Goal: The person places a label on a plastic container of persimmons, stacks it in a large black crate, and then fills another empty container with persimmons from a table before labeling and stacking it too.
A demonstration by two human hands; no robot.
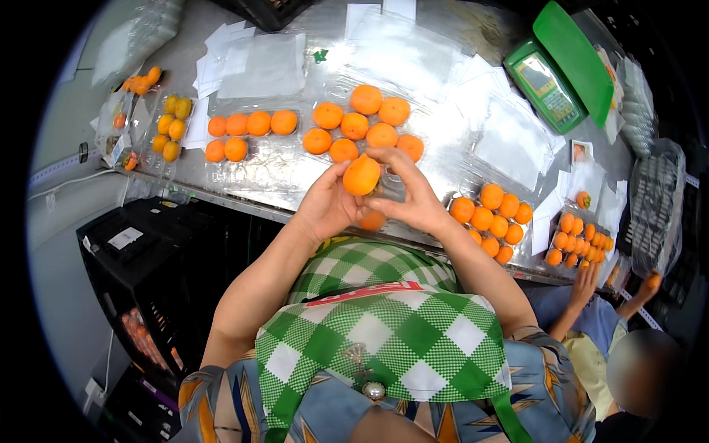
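An orange persimmon (361, 175) is between my two hands, above the near edge of the metal table. My left hand (332, 196) cups it from the left, fingertips against its side. My right hand (407, 191) is curved round its right side, with the fingers apart; whether they press on the fruit I cannot tell. Just beyond the hands, a clear plastic tray holds several persimmons (354, 126) in rows. Another persimmon (372, 220) shows below my hands, partly hidden by them. To the left lies a clear tray (243, 176) with persimmons in its far part.
More filled trays of persimmons (492, 221) lie at the right, and yellower fruit (171, 127) at the left. Clear lids (260, 66) and white papers cover the far side. A green scale (548, 86) stands back right. Black crates (144, 243) stand lower left; a co-worker's hand (584, 285) is right.
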